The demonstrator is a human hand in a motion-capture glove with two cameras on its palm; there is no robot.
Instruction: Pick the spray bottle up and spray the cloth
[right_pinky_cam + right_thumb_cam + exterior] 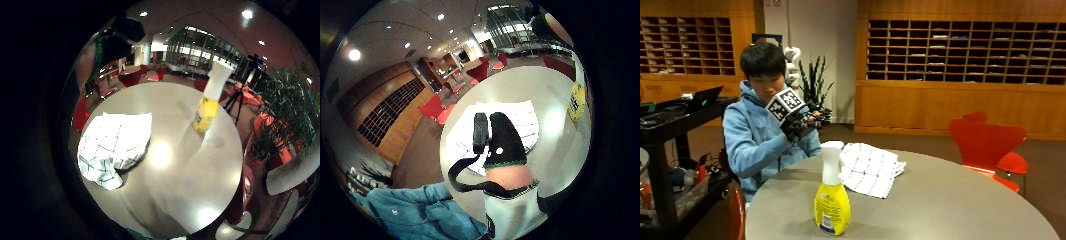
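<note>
The spray bottle [831,202] stands upright near the surface's [953,205] front edge, untouched; its label text is too small to read. The cloth [869,167] lies crumpled toward the person's edge, apart from the bottle. The grip [802,122] is raised above that edge, fingers loosely curled, holding nothing.

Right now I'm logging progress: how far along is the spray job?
Nothing is done yet. The spray bottle stands untouched on the table, with the cloth lying behind it. The gloved right hand is raised over the table edge, holding nothing. Picking up and spraying remain.
</note>
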